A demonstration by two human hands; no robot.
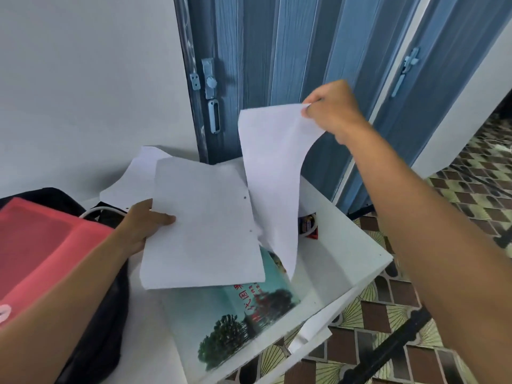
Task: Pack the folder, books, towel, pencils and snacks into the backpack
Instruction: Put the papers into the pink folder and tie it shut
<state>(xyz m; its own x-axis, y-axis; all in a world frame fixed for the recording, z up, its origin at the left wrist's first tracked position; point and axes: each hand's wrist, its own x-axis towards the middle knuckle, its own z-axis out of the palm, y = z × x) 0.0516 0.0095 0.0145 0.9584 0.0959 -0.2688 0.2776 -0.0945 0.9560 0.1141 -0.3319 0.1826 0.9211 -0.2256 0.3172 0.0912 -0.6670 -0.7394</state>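
Observation:
My left hand [144, 225] grips the left edge of a white paper sheet [202, 225], thumb on top, over the white table [346, 259]. My right hand [329, 109] pinches the top corner of a second white sheet [271, 173], lifted high so that it hangs curved down to the table. Under the sheets lies a book [235, 317] with a teal cover, trees and red characters. A black backpack [102, 322] stands at the left with a red flat item [41, 245] on it. Small snack packets [309, 225] peek out behind the lifted sheet.
More white paper [133, 181] lies at the back of the table against the wall. A white cable [102, 210] runs by the backpack. Blue folding doors [277, 65] stand behind the table. Patterned floor tiles [457, 217] lie at the right.

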